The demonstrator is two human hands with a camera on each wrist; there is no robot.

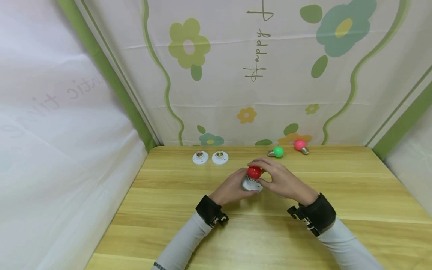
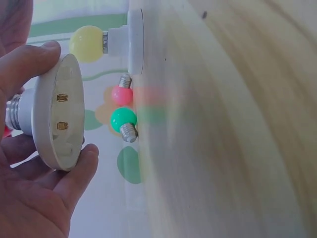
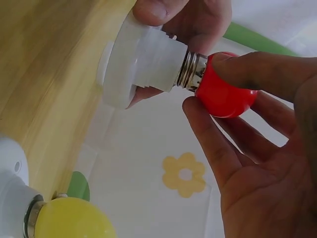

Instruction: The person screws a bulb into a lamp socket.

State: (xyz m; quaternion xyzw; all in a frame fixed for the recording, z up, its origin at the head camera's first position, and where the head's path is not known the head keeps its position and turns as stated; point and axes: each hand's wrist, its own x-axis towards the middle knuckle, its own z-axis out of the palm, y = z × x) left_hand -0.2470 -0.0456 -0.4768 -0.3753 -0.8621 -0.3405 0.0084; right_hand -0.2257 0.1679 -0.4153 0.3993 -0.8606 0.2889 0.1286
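Note:
My left hand [image 1: 232, 188] grips a white round lamp socket [image 1: 251, 185] by its base. In the left wrist view the socket's underside [image 2: 67, 144] shows two brass contacts, and it is held up off the table. Between the fingers and thumb of my right hand [image 1: 285, 179] is a red light bulb [image 1: 254, 172]. Its metal screw base [image 3: 190, 71] sits at the socket's mouth with some thread showing. Beside the hands stands a yellow bulb [image 3: 74, 220] in another white socket [image 2: 134, 42]; the right hand hides the bulb in the head view.
Two white sockets [image 1: 200, 157] without bulbs lie near the table's back edge, left of the hands. A green bulb [image 1: 278, 152] and a pink bulb [image 1: 300, 145] lie at the back right. Behind the wooden table [image 1: 168, 213] hangs a flowered cloth [image 1: 222, 90].

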